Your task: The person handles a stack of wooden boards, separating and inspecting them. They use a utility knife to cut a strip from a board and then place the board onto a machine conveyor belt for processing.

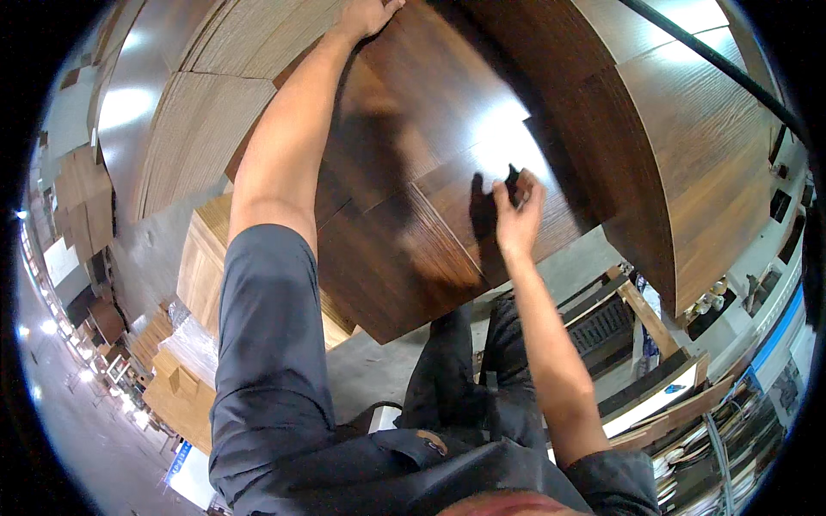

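Large dark brown wood-grain panels (413, 249) lie stacked in front of me, their ends stepped at the near side. My left hand (368, 17) reaches to the far left part of the stack, at the top of the view. Its thumb is stretched out, while the other fingers are partly cut off by the picture's rim. Over the near right part of the panels, my right hand (520, 215) is closed on a small black object (514, 182), mostly hidden by the fingers. A shadow of that hand falls on the glossy surface beside it.
More brown boards (697, 172) stand stacked on the right, with a black hose or bar (705, 60) crossing above them. Lighter grey-brown boards (206, 112) rise at the left. Wooden boxes (202, 267) sit below those. A wooden frame (650, 318) and strip offcuts are at lower right.
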Tool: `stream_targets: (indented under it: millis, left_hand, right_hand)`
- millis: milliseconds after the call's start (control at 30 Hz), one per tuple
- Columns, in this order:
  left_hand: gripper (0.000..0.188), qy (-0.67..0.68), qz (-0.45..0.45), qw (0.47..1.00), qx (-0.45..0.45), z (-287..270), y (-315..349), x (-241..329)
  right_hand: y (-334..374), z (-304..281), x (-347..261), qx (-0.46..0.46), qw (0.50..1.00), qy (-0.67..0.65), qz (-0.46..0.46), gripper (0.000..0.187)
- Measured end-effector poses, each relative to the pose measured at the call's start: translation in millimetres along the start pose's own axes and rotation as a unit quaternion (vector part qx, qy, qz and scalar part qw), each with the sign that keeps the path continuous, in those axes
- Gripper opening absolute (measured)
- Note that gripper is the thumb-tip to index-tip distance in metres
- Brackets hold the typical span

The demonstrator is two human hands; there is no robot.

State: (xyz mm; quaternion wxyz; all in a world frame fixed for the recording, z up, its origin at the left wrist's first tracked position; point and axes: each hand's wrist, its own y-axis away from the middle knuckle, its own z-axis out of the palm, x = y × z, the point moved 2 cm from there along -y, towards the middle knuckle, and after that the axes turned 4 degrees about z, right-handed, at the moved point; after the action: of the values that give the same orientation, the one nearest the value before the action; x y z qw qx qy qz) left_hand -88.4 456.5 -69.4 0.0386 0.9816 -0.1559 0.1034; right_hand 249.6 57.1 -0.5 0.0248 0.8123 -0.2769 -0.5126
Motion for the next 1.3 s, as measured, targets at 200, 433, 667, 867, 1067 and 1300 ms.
stream_targets:
  millis: [200,433,667,867,1067,1300]
  left_hand:
    - [0.075,0.109,-0.077,0.989,0.071,-28,7,55]
    - [0.061,0.02,-0.037,0.995,0.089,-12,81,145]
    - [0.058,0.092,0.134,0.96,0.227,5,202,227]
    - [0.069,0.073,-0.345,0.924,0.144,-17,392,169]
    - [0.063,0.181,-0.394,0.9,0.044,-16,393,123]
    - [0.066,0.094,-0.267,0.954,0.102,-36,348,112]
  right_hand:
    - [-62,-10,-35,0.029,0.984,0.092,-0.151,0.064]
    - [-7,-33,-16,0.05,0.989,0.129,-0.058,0.07]
    - [61,-54,23,-0.082,0.971,0.202,0.1,0.072]
    - [107,-51,49,-0.095,0.969,0.187,0.134,0.073]
    - [164,-17,54,-0.026,0.988,0.09,0.123,0.055]
    - [224,43,70,-0.06,0.971,-0.001,0.23,0.057]
